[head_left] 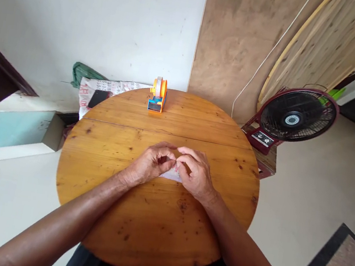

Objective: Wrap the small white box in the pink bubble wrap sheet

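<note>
Over the middle of the round wooden table (149,219), my left hand (154,162) and my right hand (197,173) meet almost fingertip to fingertip. Both are closed in a pinch, thumb against index finger. What sits between the fingertips is too small to name. Just below them a thin, whitish, flat piece (171,175), perhaps plastic or paper, lies at the tabletop, partly covered by my hands. A small pinkish spot shows on it beside my right fingers.
An orange and blue tape dispenser (157,98) with a roll stands near the table's far edge. At the right is a dark red fan (291,120) on a low wooden stand. A printed white sack (85,90) and a light blue box (10,134) are at the left.
</note>
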Motion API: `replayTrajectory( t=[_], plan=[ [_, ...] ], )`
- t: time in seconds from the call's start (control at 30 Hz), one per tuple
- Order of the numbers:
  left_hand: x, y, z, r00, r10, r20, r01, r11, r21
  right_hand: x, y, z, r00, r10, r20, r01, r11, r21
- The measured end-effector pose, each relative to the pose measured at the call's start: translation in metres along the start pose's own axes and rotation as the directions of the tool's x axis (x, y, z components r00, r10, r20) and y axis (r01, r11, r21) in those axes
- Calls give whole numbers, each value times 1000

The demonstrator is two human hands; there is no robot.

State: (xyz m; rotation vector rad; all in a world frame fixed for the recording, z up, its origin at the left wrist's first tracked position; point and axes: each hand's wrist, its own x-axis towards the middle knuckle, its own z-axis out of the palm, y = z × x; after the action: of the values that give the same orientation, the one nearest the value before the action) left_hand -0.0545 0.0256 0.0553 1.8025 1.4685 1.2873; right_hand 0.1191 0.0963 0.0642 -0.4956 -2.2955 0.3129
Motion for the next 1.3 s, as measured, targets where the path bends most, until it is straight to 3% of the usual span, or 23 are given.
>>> replayTrajectory(
  t=[0.23, 0.47, 0.8, 0.93, 1.1, 1.3],
  plan=[
    [0, 1, -1, 1000, 18, 4, -18, 1000, -3, -2, 1, -2, 1000, 16, -13, -15, 998, 67],
    [-1, -1, 2, 998, 4, -56, -2, 999, 33, -2, 6, -8, 979, 194, -57, -174, 953, 249],
    [0, 0, 0, 999, -37, -25, 36, 999, -23, 0, 10, -3, 963, 269, -27, -252, 930, 267],
    [1, -1, -1, 998, -63, -29, 61, 996, -64, 1, 7, -7, 955, 292, 55, -293, 895, 337],
    [1, 0, -3, 999, -33, -13, 32, 997, -65, 0, 1, -11, 966, 234, 108, -257, 910, 325],
    [2, 0, -4, 1000, -17, 1, 17, 990, -139, -2, 1, -5, 995, 77, 61, -86, 984, 157]
  ],
)
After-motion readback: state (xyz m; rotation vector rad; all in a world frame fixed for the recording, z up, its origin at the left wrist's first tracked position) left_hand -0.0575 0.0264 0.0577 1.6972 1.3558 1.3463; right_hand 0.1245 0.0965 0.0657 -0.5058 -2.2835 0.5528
